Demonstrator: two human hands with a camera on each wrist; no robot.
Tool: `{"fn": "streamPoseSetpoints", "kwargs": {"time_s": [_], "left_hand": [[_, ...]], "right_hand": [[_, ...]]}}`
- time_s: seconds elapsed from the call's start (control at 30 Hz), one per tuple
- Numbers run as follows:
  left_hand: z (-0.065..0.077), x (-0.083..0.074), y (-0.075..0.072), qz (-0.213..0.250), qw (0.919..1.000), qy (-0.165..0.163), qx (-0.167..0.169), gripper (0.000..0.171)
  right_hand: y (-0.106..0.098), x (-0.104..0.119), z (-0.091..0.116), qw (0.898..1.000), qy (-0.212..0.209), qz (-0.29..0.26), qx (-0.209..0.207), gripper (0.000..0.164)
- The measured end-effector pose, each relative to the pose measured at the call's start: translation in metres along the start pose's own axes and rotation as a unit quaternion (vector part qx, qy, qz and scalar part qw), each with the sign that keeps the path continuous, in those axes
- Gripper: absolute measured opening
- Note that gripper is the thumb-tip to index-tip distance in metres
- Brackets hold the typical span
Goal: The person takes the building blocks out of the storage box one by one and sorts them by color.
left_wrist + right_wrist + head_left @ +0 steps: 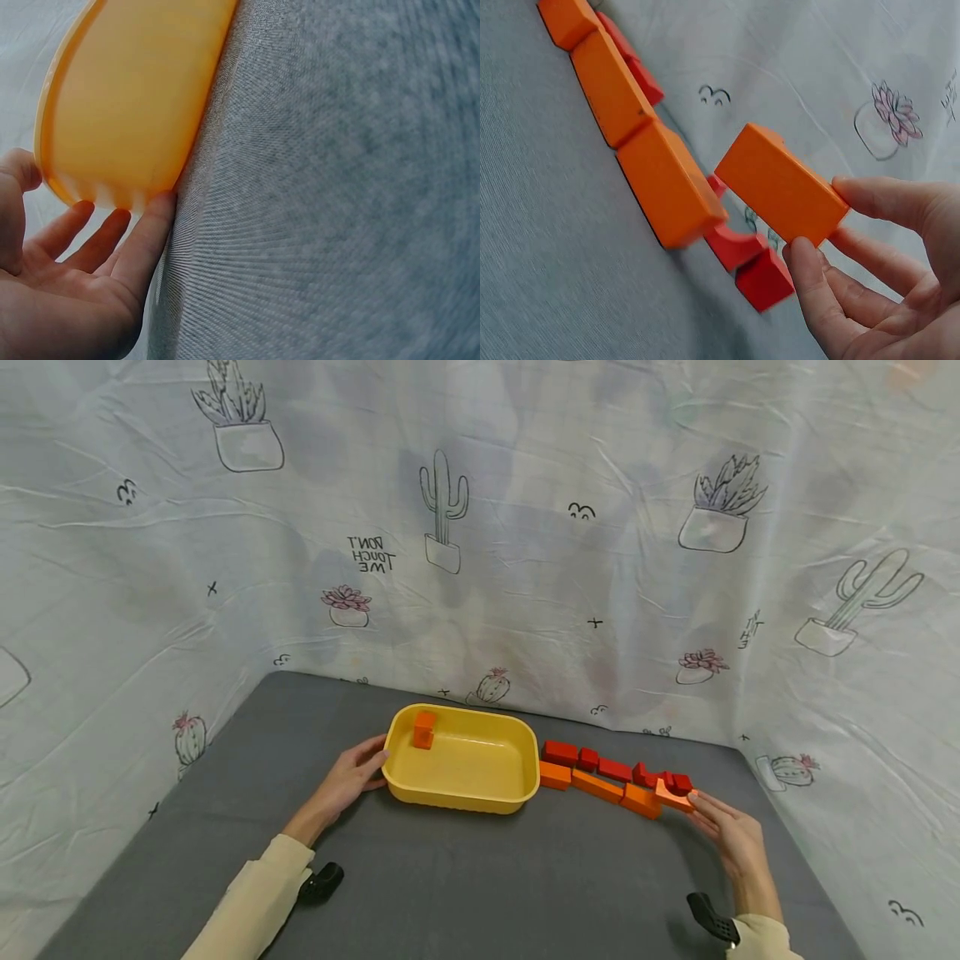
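In the head view, a yellow tub (pixel 457 798) stands on the grey surface with an orange block (pixel 423 731) inside. At its left end my left hand (pixel 352 777) touches the outer wall, fingers spread in the left wrist view. Out to the right, my right hand (pixel 731 839) pinches another orange block (pixel 780 187) by one end between thumb and fingers. This block is raised and tilted near the end of a row of orange blocks (pixel 667 184). Behind that row lies a row of red blocks (pixel 560 752), some with curved cutouts.
Both rows run rightward from the tub's right side. A pale curtain (pixel 525 568) with plant drawings hangs behind and at both sides of the grey surface (pixel 480 877). Black devices (pixel 322 883) are strapped at the wrists.
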State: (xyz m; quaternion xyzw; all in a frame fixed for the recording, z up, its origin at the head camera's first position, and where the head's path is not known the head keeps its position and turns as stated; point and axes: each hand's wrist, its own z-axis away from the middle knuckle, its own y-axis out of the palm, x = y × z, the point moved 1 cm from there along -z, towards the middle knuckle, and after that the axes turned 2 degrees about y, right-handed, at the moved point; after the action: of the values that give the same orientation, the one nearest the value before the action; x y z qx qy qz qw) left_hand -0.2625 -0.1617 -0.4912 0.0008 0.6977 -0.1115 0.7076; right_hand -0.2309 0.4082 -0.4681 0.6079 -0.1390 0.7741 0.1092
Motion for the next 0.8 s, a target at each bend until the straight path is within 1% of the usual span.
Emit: {"fn": "streamPoseSetpoints", "kwargs": {"time_s": [0.1, 0.13, 0.2, 0.3, 0.4, 0.47, 0.6, 0.67, 0.73, 0.8], "left_hand": [[0.000, 0.000, 0.000, 0.001, 1.0000, 0.000, 0.001, 0.050], [0.000, 0.000, 0.000, 0.002, 1.0000, 0.000, 0.001, 0.050], [0.000, -0.001, 0.000, 0.001, 1.0000, 0.000, -0.001, 0.050], [0.000, -0.001, 0.001, 0.003, 1.0000, 0.001, -0.001, 0.050], [0.000, -0.002, 0.001, 0.005, 1.0000, 0.004, 0.000, 0.049], [0.000, -0.002, 0.002, 0.003, 1.0000, 0.005, 0.002, 0.050], [0.001, -0.001, 0.002, 0.001, 1.0000, 0.000, -0.006, 0.051], [0.002, -0.002, 0.002, -0.001, 1.0000, 0.001, -0.008, 0.051], [0.002, -0.002, 0.002, 0.000, 0.9999, 0.002, -0.010, 0.050], [0.002, -0.003, 0.002, -0.001, 0.9999, 0.004, -0.010, 0.050]], "right_hand": [[-0.007, 0.001, -0.001, 1.000, 0.015, -0.020, -0.007, 0.021], [-0.009, 0.001, -0.002, 1.000, 0.017, -0.015, -0.008, 0.016], [-0.013, 0.001, -0.002, 0.999, 0.030, -0.028, -0.013, 0.011], [-0.018, 0.000, -0.001, 0.999, 0.043, -0.014, -0.019, 0.007], [-0.021, -0.004, 0.001, 0.998, 0.051, 0.014, -0.028, 0.006], [-0.021, -0.007, 0.000, 0.998, 0.050, 0.040, -0.028, 0.022], [-0.018, -0.008, -0.005, 0.995, 0.041, 0.090, -0.019, 0.062], [-0.017, -0.008, -0.008, 0.992, 0.032, 0.119, -0.017, 0.068], [-0.016, -0.007, -0.010, 0.989, 0.024, 0.148, -0.019, 0.068], [-0.017, -0.007, -0.012, 0.985, 0.019, 0.173, -0.011, 0.066]]}}
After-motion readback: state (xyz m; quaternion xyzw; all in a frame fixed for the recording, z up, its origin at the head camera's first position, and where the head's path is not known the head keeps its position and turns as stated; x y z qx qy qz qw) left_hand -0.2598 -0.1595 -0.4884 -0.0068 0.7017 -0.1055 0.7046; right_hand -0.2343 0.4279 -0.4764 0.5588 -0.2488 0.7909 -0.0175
